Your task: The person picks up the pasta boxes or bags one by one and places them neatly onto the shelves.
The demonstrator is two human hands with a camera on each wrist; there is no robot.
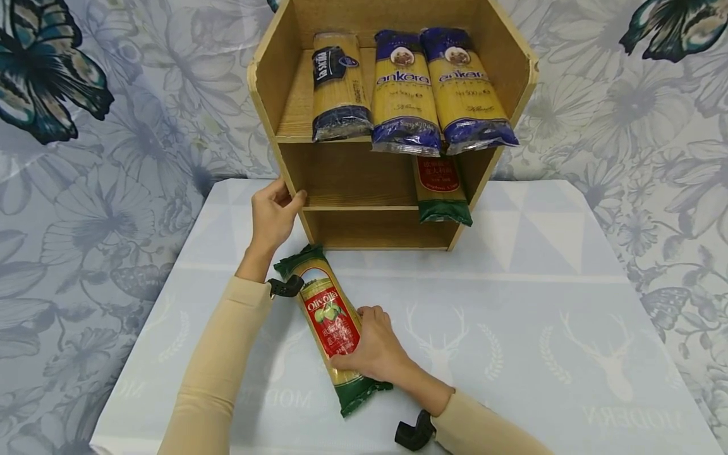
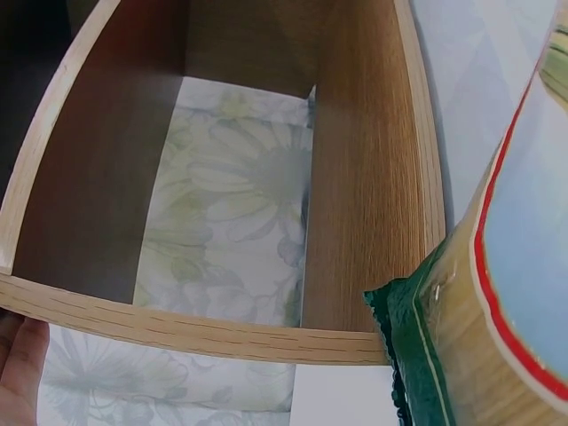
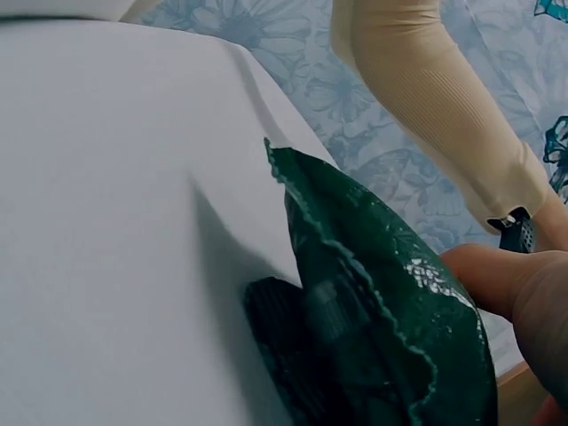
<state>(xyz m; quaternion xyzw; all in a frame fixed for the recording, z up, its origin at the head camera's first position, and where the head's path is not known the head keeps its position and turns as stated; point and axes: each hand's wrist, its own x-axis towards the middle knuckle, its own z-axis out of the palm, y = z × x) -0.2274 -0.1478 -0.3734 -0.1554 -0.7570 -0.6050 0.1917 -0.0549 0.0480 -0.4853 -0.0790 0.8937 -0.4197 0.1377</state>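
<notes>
My right hand (image 1: 375, 344) grips a pasta packet (image 1: 332, 322) with a red Olivoila label and green ends, thumb on one side and fingers on the other. The packet slants above the table, its top end near the left wrist. In the right wrist view its green end (image 3: 382, 293) fills the middle, with the thumb beside it. My left hand (image 1: 273, 212) pinches the left side edge of a wooden shelf (image 1: 364, 240), fingers behind and thumb in front. In the left wrist view, fingertips (image 2: 22, 364) show at the shelf's edge, and the packet (image 2: 497, 293) looms at right.
On the upper shelf lie a La Sina pasta packet (image 1: 341, 88) and two blue-ended Ankara packets (image 1: 406, 95). A red-labelled, green-ended packet (image 1: 440, 189) lies at the right of the middle level. The shelf stands at the back of a table (image 1: 512, 328) with a white patterned cloth.
</notes>
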